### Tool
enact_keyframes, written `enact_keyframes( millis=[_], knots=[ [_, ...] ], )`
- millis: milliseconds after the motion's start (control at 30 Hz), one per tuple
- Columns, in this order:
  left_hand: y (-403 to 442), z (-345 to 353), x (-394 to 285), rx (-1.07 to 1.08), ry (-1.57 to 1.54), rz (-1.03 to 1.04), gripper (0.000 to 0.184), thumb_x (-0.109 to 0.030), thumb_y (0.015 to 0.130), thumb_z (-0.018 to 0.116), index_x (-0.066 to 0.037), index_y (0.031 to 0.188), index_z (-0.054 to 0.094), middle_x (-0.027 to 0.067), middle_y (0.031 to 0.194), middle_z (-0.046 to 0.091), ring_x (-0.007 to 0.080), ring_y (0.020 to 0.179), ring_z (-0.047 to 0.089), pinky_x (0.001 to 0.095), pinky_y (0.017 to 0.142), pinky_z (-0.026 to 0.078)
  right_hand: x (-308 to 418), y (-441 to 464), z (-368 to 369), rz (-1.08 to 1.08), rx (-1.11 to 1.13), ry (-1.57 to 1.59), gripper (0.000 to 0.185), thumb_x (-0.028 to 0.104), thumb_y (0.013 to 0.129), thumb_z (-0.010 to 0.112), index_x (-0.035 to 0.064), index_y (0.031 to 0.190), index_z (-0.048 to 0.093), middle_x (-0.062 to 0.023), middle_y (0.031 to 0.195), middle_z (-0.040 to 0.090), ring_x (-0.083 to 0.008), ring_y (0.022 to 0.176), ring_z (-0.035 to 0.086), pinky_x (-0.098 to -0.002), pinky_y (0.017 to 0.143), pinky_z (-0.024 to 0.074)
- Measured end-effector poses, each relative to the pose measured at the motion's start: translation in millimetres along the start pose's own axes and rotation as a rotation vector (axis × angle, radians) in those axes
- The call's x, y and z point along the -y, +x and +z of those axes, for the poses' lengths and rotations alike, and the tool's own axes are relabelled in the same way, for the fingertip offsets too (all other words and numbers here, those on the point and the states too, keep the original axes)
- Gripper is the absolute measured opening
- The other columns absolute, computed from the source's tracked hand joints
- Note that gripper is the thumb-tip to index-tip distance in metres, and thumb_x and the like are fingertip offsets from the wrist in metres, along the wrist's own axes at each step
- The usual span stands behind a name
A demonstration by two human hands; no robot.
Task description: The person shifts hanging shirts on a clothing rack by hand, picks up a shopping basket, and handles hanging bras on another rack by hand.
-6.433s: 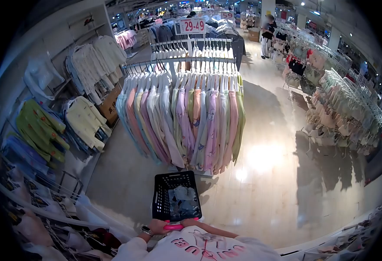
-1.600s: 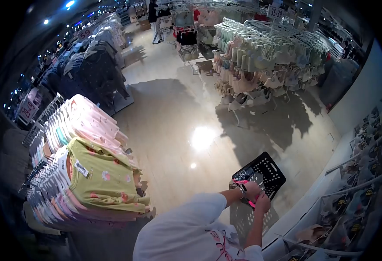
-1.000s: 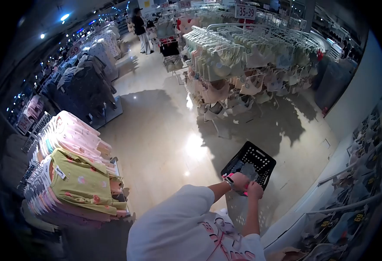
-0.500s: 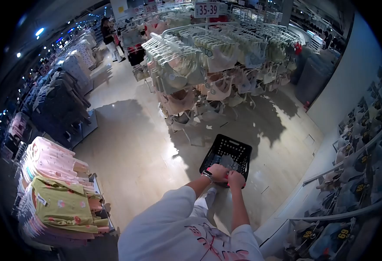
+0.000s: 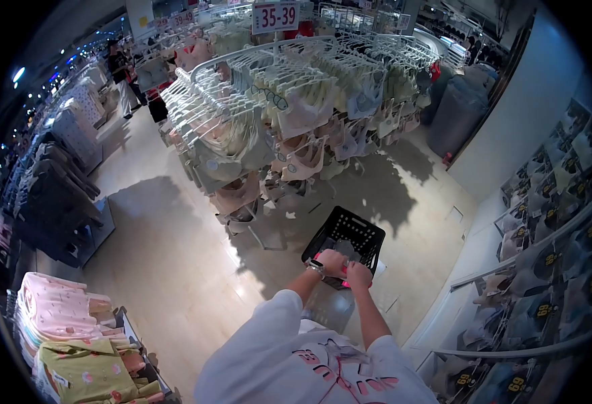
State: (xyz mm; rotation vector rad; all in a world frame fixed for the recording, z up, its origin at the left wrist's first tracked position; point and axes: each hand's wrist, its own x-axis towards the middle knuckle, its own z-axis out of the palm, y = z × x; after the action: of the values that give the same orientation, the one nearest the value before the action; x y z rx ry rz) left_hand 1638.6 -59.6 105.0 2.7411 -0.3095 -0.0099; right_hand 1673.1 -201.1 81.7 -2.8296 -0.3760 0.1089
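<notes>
A black shopping basket [image 5: 359, 227] with holes in its walls hangs in front of my body, above the floor. Some greyish, translucent-looking item [image 5: 344, 248] lies inside; its kind is unclear. My left hand [image 5: 331, 262], with a watch on the wrist, is closed around the basket's pink-red handle [image 5: 345, 269]. Beside it, my right hand [image 5: 360, 276] grips the same handle area. Ahead, a large rack [image 5: 279, 87] is packed with pale bras on white hangers.
A price sign [image 5: 275, 17] reading 35-39 tops the rack. Bras [image 5: 542, 266] line the right wall. Pink pajamas [image 5: 60, 306] and a green floral top [image 5: 83, 367] hang at left. A person [image 5: 119, 77] stands at back left. Grey sacks [image 5: 459, 111] stand behind. Pale floor [image 5: 154, 236] runs between.
The bra rack now appears larger and nearer, and the left-hand clothes have slid lower in view. Both hands still hold the basket.
</notes>
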Motion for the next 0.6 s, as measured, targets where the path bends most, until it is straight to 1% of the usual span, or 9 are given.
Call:
enact_keyframes(
  millis=[33, 133, 167, 200, 233, 333, 433, 533, 600],
  knots=[
    [11.8, -8.9, 1.6, 0.046, -0.001, 0.002, 0.056, -0.062, 0.064, 0.063, -0.007, 0.074, 0.065, 0.0144, 0.068, 0.064, 0.0314, 0.066, 0.063, 0.0399, 0.06, 0.049, -1.7, 12.4, -3.3, -0.005, -0.007, -0.014, 0.046, 0.032, 0.088, 0.037, 0.0028, 0.071, 0.068, -0.0184, 0.072, 0.065, -0.0357, 0.067, 0.064, -0.0462, 0.063, 0.0512],
    [42.6, -9.2, 16.8, 0.058, 0.007, 0.012, 0.057, -0.063, 0.064, 0.062, -0.007, 0.075, 0.065, 0.0137, 0.068, 0.063, 0.0309, 0.065, 0.063, 0.0395, 0.058, 0.049, -6.1, 41.3, -0.6, 0.0, 0.001, -0.043, 0.046, 0.033, 0.089, 0.035, 0.0052, 0.072, 0.068, -0.0182, 0.073, 0.065, -0.0362, 0.069, 0.064, -0.0468, 0.063, 0.0509],
    [51.7, -11.9, 20.3, 0.047, -0.004, 0.008, 0.057, -0.063, 0.065, 0.062, -0.007, 0.075, 0.065, 0.0132, 0.066, 0.063, 0.0307, 0.063, 0.062, 0.0392, 0.057, 0.048, -6.2, 54.9, 0.9, 0.071, 0.03, -0.085, 0.046, 0.033, 0.09, 0.034, 0.0058, 0.073, 0.068, -0.0174, 0.073, 0.065, -0.0359, 0.068, 0.064, -0.0471, 0.062, 0.0506],
    [63.5, -8.5, 26.6, 0.013, -0.005, 0.012, 0.054, -0.061, 0.063, 0.064, -0.01, 0.082, 0.065, 0.014, 0.063, 0.061, 0.0311, 0.061, 0.061, 0.0403, 0.056, 0.047, -4.8, 66.0, -3.5, 0.072, 0.038, -0.093, 0.048, 0.034, 0.09, 0.034, 0.005, 0.073, 0.068, -0.0168, 0.071, 0.065, -0.0356, 0.068, 0.064, -0.0467, 0.061, 0.0506],
    [75.2, -12.6, 29.6, 0.011, -0.018, 0.016, 0.052, -0.059, 0.063, 0.064, -0.01, 0.082, 0.065, 0.0138, 0.065, 0.062, 0.0307, 0.062, 0.061, 0.0401, 0.057, 0.047, -3.7, 75.3, -10.1, 0.049, 0.0, -0.095, 0.049, 0.034, 0.09, 0.035, 0.0037, 0.07, 0.068, -0.0176, 0.068, 0.065, -0.0345, 0.066, 0.065, -0.0444, 0.059, 0.0519],
    [108.6, -21.8, 37.3, 0.071, 0.001, -0.021, 0.048, -0.055, 0.065, 0.063, -0.009, 0.08, 0.065, 0.0135, 0.067, 0.063, 0.0314, 0.063, 0.061, 0.0397, 0.057, 0.048, -5.8, 109.7, -13.2, 0.048, -0.048, -0.105, 0.049, 0.033, 0.091, 0.036, 0.0035, 0.067, 0.066, -0.0174, 0.066, 0.064, -0.0349, 0.064, 0.064, -0.0446, 0.057, 0.0512],
    [145.9, -19.8, 51.4, 0.023, -0.012, 0.02, 0.046, -0.053, 0.065, 0.063, -0.009, 0.078, 0.065, 0.0141, 0.067, 0.062, 0.0322, 0.064, 0.061, 0.0402, 0.058, 0.048, -12.7, 146.5, -12.2, 0.039, -0.059, -0.1, 0.05, 0.034, 0.092, 0.036, 0.0033, 0.067, 0.067, -0.0176, 0.065, 0.064, -0.0356, 0.063, 0.064, -0.0454, 0.056, 0.0507],
    [184.4, -23.5, 58.4, 0.034, -0.01, 0.008, 0.046, -0.052, 0.065, 0.063, -0.008, 0.077, 0.065, 0.0145, 0.067, 0.062, 0.0332, 0.064, 0.061, 0.0406, 0.059, 0.048, -20.7, 178.2, -19.3, 0.029, -0.036, -0.064, 0.054, 0.038, 0.093, 0.033, 0.0028, 0.071, 0.067, -0.0183, 0.065, 0.063, -0.0366, 0.062, 0.064, -0.0453, 0.054, 0.0502],
    [213.3, -27.3, 64.0, 0.094, 0.012, 0.004, 0.046, -0.052, 0.063, 0.064, -0.008, 0.076, 0.064, 0.0155, 0.068, 0.062, 0.0341, 0.065, 0.061, 0.0416, 0.06, 0.048, -25.9, 203.6, -28.1, 0.005, -0.03, -0.023, 0.06, 0.043, 0.094, 0.031, 0.0019, 0.069, 0.067, -0.0191, 0.064, 0.063, -0.0368, 0.062, 0.064, -0.0461, 0.054, 0.0501]
  ],
)
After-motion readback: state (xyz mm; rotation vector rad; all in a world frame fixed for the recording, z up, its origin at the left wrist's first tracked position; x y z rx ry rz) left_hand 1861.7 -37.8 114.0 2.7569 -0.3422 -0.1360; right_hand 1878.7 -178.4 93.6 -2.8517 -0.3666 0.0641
